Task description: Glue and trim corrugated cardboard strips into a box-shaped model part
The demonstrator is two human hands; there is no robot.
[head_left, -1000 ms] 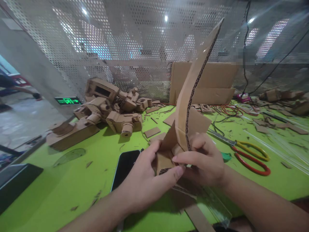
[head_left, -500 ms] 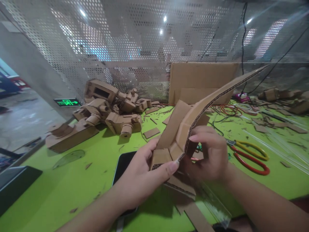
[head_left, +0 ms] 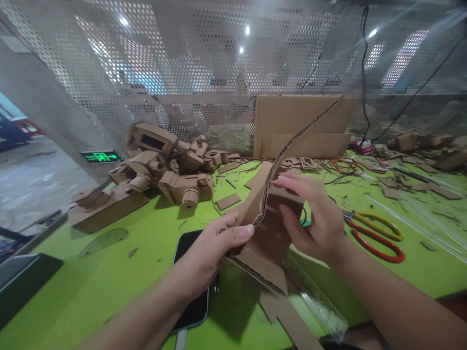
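- Brown corrugated cardboard is making up the folded piece [head_left: 272, 233] at the centre of the head view; whether its base is resting on the green tabletop [head_left: 120, 277] or hanging just above it, I cannot tell.
- The left hand [head_left: 213, 245] is gripping it tightly, thumb pressing on the low end of the long curved strip [head_left: 287, 145], fingers wrapping behind the left side.
- The right hand [head_left: 315, 214] is keeping a wide gap between thumb and fingers, with fingertips lying at the strip's edge; how hard they are pressing is not showing.
- The piece is looking light and dry, so slipping seems unlikely; flat panels should be handling stiffly, while the strip, bending and rising toward the upper right, is likely to be springy and prone to creasing.
- The folded lower body is offering the surest hold; the strip's tip is looking weakest.
- Below, a phone [head_left: 192, 304] is lying partly under the left forearm, and a cardboard offcut [head_left: 297, 325] and clear plastic [head_left: 323, 308] are crowding the lower centre.
- Red-and-yellow-handled scissors [head_left: 352, 219] are lying right of the right hand; cardboard models [head_left: 186, 189] are filling the left middle.
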